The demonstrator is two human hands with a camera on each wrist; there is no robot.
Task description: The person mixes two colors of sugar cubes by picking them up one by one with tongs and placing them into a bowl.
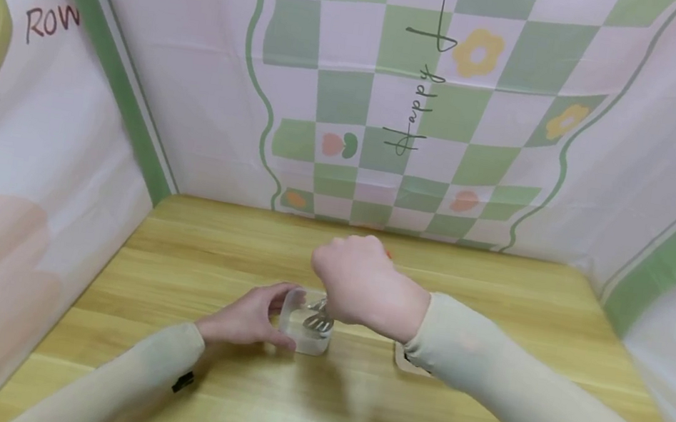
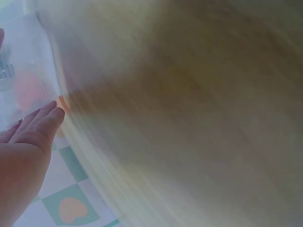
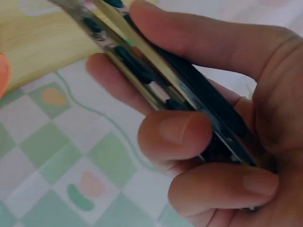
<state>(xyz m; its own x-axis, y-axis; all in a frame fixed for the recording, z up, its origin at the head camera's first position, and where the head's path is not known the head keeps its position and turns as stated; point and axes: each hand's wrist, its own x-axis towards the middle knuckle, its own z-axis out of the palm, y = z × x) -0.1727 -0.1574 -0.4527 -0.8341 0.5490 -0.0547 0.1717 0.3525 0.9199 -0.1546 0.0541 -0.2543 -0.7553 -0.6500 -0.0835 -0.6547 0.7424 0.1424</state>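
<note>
A clear plastic container [image 1: 311,346] stands on the wooden table, and my left hand [image 1: 248,315] holds it from the left, thumb at the near side and fingers at the far side. In the left wrist view the left hand [image 2: 28,151] lies along the container's wall [image 2: 35,47]. Above the container, my right hand [image 1: 360,283] grips metal tableware, with a fork's tined head [image 1: 319,321] pointing down into it. The right wrist view shows the right hand [image 3: 227,118] curled round dark green handles [image 3: 203,94] with gold-coloured edges; their exact number cannot be told.
Under the right sleeve, a pale, rounded-corner object [image 1: 410,362] is mostly hidden. Something orange [image 3: 4,73] shows at the right wrist view's left edge. A patterned cloth [image 1: 341,96] rises behind the wooden table [image 1: 211,236], with more cloth at both sides.
</note>
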